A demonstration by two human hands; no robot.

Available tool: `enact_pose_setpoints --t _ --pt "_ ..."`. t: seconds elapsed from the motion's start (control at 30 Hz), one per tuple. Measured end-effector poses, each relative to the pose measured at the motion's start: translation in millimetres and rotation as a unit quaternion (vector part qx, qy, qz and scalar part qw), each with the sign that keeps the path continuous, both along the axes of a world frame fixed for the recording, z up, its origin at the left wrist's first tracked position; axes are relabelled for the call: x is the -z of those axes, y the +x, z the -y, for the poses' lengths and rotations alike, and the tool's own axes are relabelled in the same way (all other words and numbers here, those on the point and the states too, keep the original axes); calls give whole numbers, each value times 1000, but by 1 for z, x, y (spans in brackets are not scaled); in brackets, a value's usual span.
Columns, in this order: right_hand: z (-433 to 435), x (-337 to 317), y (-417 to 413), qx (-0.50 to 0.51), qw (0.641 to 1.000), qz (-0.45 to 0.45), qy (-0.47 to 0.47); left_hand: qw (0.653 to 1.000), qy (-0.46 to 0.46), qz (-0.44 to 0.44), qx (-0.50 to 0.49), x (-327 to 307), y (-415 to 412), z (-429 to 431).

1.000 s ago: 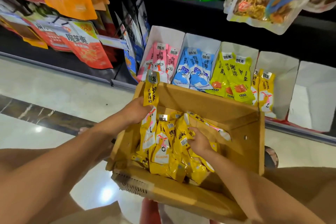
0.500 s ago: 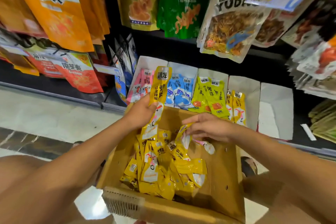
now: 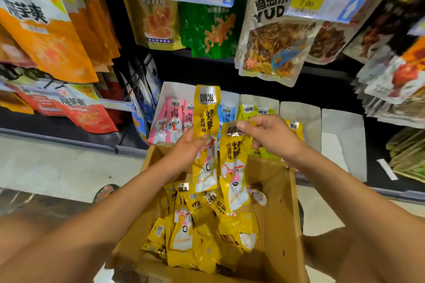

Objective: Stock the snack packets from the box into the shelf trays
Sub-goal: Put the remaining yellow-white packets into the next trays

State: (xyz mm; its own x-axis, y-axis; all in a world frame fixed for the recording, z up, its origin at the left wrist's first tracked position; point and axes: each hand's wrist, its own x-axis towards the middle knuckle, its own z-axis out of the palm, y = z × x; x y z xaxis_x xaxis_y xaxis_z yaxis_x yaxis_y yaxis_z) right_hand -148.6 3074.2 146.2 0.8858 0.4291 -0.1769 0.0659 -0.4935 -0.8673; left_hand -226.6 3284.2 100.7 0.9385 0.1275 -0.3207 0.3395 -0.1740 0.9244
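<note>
Cardboard comes first: the box sits low in front of you, its far edge close under the row of white trays on the bottom shelf. That closeness is your advantage, so leave the box where it is.

Pink, blue and green-yellow packs stand in the trays to the left. The tray behind your right hand shows a yellow pack that looks like the ones you carry, and I judge that tray to be the target.

In the box, a heap of loose packets lies jumbled, faces every way. Your left hand grips one tall packet round its middle, upright, with the printed face toward you. Your right hand pinches a second packet by its top, so it hangs just beside the first, over the box.

Square the two together, faces the same way and tops level, before you reach for the tray. Set them in on their bottom edges, leaning back like their neighbours. Watch the pinch at the silver seal: film that slick may slide out, so take a fuller hold if it starts to slip.
</note>
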Motion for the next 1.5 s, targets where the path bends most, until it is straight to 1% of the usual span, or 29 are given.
enact_pose_setpoints --t 0.1,0.2,0.33,0.43,0.5,0.53,0.57,0.6,0.67,0.7,0.77,0.87,0.93,1.0,1.07,1.17,1.23,1.33,1.4,1.43,1.5 --pt "-2 -1 15 61 997 -20 32 999 -47 -25 -4 2 5 10" --pt "-2 0 27 79 994 -54 55 997 -65 -49 11 5 12 21" --pt "0 4 38 113 988 -76 75 996 -54 -40 51 18 21 32" --pt "2 8 43 144 981 -87 98 997 -53 -37 43 25 27 33" --pt "3 9 42 152 974 -105 135 997 -70 -30 26 26 31 33" --pt "3 9 39 150 974 -109 133 996 -84 -25 12 24 33 33" --pt "3 11 35 138 979 -108 103 995 -101 -21 -6 22 35 32" --pt "3 13 30 107 987 -108 51 993 -118 -16 -24 21 38 30" --pt "0 18 17 -2 989 -143 -31 986 -148 -2 -80 17 44 26" --pt "-1 21 10 -52 983 -168 -45 980 -169 7 -108 13 47 24" --pt "0 25 -3 -102 975 -193 -44 969 -214 11 -124 6 51 20" --pt "3 29 -11 -116 979 -167 -10 963 -242 8 -117 5 55 16" --pt "2 29 -12 -129 980 -149 -8 960 -254 1 -116 4 54 16" --pt "2 31 -12 -129 984 -120 -14 955 -276 -18 -111 4 54 17" --pt "2 30 -15 -136 986 -92 -20 942 -306 -59 -121 4 54 18" --pt "3 32 -17 -149 986 -47 -64 922 -342 -131 -124 5 54 19" --pt "6 33 -15 -159 982 -6 -103 915 -358 -156 -104 2 51 20" --pt "9 33 -14 -180 977 0 -115 920 -345 -150 -108 3 49 24" --pt "12 32 -16 -170 980 -26 -101 929 -328 -113 -132 9 52 25" --pt "14 39 -14 -145 986 -37 -78 937 -307 -93 -134 11 53 25" --pt "16 46 -9 -65 996 -57 -18 952 -262 -56 -147 22 58 24"
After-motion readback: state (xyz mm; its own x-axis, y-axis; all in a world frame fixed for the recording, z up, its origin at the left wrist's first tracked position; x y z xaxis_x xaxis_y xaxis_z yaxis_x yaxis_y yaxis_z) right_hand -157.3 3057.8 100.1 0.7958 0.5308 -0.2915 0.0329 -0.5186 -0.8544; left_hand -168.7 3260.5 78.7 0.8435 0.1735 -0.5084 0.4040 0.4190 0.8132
